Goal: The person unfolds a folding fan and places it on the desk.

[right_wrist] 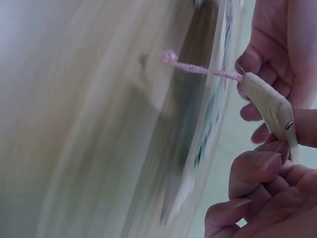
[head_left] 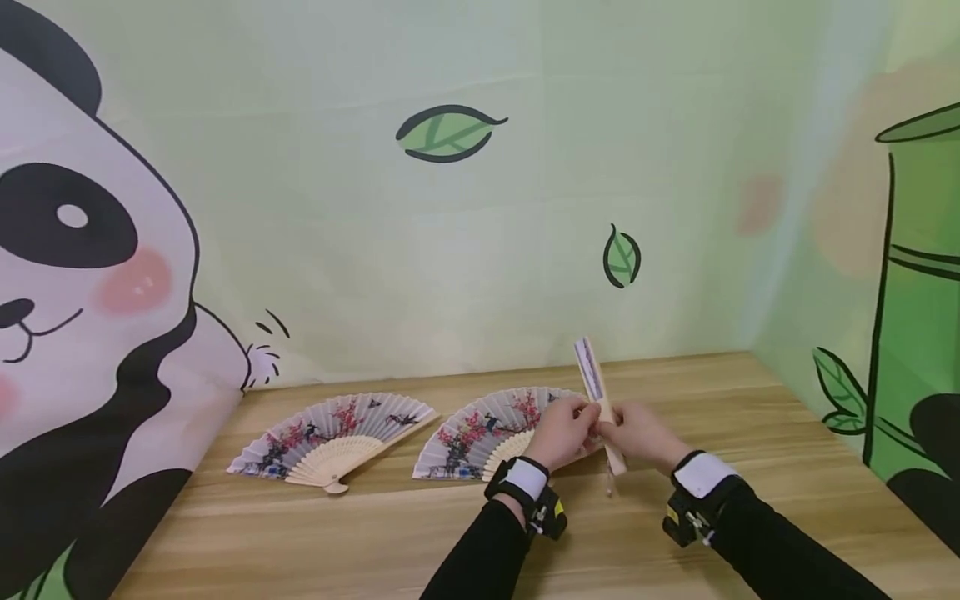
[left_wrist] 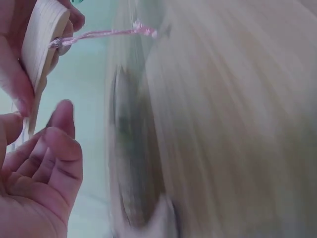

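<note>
Both hands hold a folded hand fan (head_left: 591, 373) above the table, tilted with its closed leaf pointing up and away. My left hand (head_left: 558, 433) pinches it from the left side, its fingers curled. From the other side my right hand (head_left: 643, 435) grips the pale wooden sticks (right_wrist: 270, 101). Below the lower end hangs a pink cord (left_wrist: 106, 33) with a knot. Behind the left hand lies an open fan (head_left: 480, 433) with pink blossoms, partly hidden by that hand.
A second open fan (head_left: 337, 437) with the same blossom print lies further left on the wooden table (head_left: 337, 546). The backdrop (head_left: 322, 225) with a panda, leaves and bamboo rises behind the table's far edge.
</note>
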Demonstrator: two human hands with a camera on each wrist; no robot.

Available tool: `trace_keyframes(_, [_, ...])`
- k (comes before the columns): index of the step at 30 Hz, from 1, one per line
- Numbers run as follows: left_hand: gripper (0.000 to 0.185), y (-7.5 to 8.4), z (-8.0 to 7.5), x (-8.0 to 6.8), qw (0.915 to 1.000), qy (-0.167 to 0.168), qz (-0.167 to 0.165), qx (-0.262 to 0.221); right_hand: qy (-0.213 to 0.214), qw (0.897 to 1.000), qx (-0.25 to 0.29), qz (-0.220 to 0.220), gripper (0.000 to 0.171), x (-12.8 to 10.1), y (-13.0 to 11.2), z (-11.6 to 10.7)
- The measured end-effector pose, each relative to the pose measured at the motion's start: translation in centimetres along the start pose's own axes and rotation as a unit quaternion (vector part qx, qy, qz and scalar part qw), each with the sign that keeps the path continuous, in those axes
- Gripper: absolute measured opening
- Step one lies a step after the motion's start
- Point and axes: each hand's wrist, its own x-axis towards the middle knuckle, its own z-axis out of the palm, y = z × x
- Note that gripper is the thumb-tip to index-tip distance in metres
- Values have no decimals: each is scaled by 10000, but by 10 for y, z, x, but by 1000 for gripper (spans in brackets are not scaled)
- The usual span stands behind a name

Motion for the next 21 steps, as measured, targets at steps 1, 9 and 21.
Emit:
trace_keyframes(1, [31,-3,-6,-3,9999,-11,-17,-105,-31,9999,98,-31,17,1,-3,6])
trace_keyframes(9, [28,-22,-55,-21,9970,-44,-221,-740,-547,9933,967,-307,24,12,-27,42])
trace_keyframes(21, [30,-26,-116,-60,9824,311,-562,-1756,-1514,9604,2247,-654,29,16,-71,81])
